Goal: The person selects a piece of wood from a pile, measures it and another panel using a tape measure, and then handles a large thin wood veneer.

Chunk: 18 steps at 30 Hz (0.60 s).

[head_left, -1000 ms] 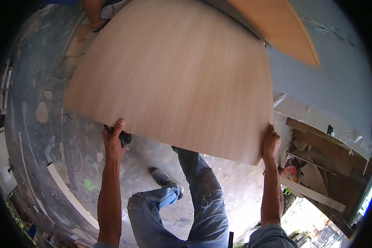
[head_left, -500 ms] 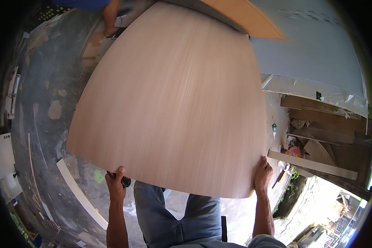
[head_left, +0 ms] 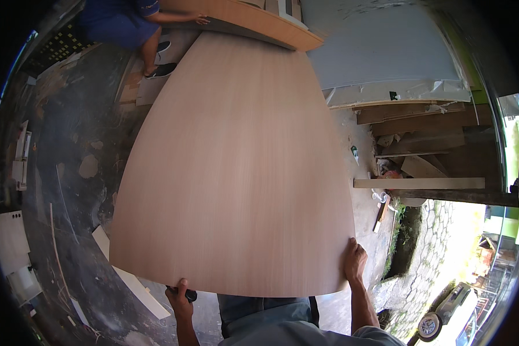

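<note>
A large pale wood-grain panel (head_left: pixel 236 167) spans the middle of the view, its near edge in front of my body. My left hand (head_left: pixel 181 301) grips that near edge toward its left end, thumb on top. A small black object (head_left: pixel 191 295) shows beside the fingers under the edge; I cannot make out its kind. My right hand (head_left: pixel 356 262) is closed on the panel's right side by the near corner. The panel's underside and most of my fingers beneath it are hidden.
Beyond the panel's far end, a person in dark blue (head_left: pixel 118 26) reaches one hand to an orange-brown wooden board (head_left: pixel 259 26). A grey-topped surface (head_left: pixel 380 52) stands far right. Wooden boards (head_left: pixel 421 183) lie at right, and a pale strip (head_left: pixel 141 291) is on the floor at left.
The panel and both my hands have come nearer to my body, covering more of my legs. The other person shows more fully, with a hand by the orange-brown board.
</note>
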Available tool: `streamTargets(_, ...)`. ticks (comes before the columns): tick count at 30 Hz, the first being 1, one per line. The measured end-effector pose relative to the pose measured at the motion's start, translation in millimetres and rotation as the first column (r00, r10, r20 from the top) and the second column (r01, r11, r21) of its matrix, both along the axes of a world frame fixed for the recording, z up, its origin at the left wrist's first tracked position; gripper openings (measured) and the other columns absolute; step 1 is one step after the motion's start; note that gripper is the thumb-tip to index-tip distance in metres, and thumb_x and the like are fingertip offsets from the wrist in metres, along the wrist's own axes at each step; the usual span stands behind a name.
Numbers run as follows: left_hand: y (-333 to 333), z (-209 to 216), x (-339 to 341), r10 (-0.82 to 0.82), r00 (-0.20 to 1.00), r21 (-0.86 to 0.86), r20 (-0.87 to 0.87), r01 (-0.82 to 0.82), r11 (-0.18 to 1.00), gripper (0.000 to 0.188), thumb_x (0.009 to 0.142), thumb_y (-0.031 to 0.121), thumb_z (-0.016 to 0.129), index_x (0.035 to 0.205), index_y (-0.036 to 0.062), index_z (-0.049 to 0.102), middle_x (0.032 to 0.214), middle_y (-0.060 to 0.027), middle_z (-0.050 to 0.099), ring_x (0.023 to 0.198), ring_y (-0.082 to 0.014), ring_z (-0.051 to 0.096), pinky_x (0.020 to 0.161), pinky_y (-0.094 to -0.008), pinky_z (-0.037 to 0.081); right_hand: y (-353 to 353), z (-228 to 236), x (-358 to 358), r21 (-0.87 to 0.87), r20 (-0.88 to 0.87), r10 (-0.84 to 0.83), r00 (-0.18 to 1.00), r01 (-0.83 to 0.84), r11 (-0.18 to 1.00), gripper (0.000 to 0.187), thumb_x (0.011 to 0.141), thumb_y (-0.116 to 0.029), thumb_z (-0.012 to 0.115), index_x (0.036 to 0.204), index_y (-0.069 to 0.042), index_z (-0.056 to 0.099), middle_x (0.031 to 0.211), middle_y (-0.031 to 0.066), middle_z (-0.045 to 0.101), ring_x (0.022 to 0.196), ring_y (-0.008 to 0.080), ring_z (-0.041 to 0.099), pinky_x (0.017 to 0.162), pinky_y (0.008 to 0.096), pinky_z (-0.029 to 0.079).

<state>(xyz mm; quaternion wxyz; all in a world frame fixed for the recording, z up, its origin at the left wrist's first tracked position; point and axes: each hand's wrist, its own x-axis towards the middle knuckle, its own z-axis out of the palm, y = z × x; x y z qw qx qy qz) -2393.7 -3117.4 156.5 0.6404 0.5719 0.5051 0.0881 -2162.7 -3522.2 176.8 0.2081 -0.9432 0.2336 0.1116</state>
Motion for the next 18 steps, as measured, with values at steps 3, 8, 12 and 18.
streamTargets(3, -25.8, 7.7, -54.5, -0.136, 0.990, 0.074, 0.045, 0.132, 0.988, 0.029, 0.085, 0.022, 0.064, 0.093, -0.0051, 0.056, 0.092, -0.0099, 0.054, 0.081, -0.0168, 0.054, 0.068, -0.0342, 0.046, -33.6, 14.2, -41.0, 0.014, 0.095, 0.044, 0.995, -0.046, 0.999, 0.056, 0.097, -0.039, 0.043, 0.077, 0.011, 0.059, 0.075, 0.0346, 0.058, 0.073, 0.0462, 0.059, 0.065, 0.0487, 0.044)
streamTargets(8, -79.9, 36.7, -143.7, 0.085, 0.995, 0.053, 0.044, -0.087, 0.995, 0.031, 0.084, 0.024, 0.065, 0.092, -0.0038, 0.053, 0.088, -0.0097, 0.055, 0.073, -0.0162, 0.053, 0.066, -0.0316, 0.045, -72.1, 56.5, -120.3, -0.015, 0.014, 0.120, 0.993, -0.120, 0.993, 0.053, 0.097, -0.035, 0.042, 0.078, 0.011, 0.059, 0.075, 0.0345, 0.058, 0.074, 0.0475, 0.059, 0.066, 0.0500, 0.044)
streamTargets(12, -103.8, 73.0, -202.7, 0.114, 0.987, -0.064, 0.112, -0.108, 0.992, 0.039, 0.083, 0.027, 0.068, 0.095, -0.0064, 0.051, 0.086, -0.0076, 0.052, 0.072, -0.0176, 0.054, 0.068, -0.0316, 0.046, -96.4, 110.7, -174.8, -0.022, 0.059, 0.176, 0.983, -0.175, 0.984, 0.050, 0.098, -0.033, 0.042, 0.077, 0.010, 0.057, 0.075, 0.0347, 0.057, 0.075, 0.0485, 0.058, 0.067, 0.0518, 0.043)
streamTargets(18, -137.8, 91.8, -296.1, 0.139, 0.989, 0.047, 0.050, -0.141, 0.989, 0.041, 0.083, 0.026, 0.069, 0.097, -0.0077, 0.050, 0.094, -0.0124, 0.052, 0.086, -0.0193, 0.054, 0.073, -0.0326, 0.047, -130.4, 141.6, -256.9, -0.045, 0.113, 0.215, 0.970, -0.212, 0.976, 0.050, 0.097, -0.033, 0.042, 0.074, 0.009, 0.057, 0.074, 0.0332, 0.057, 0.074, 0.0476, 0.058, 0.068, 0.0512, 0.044)
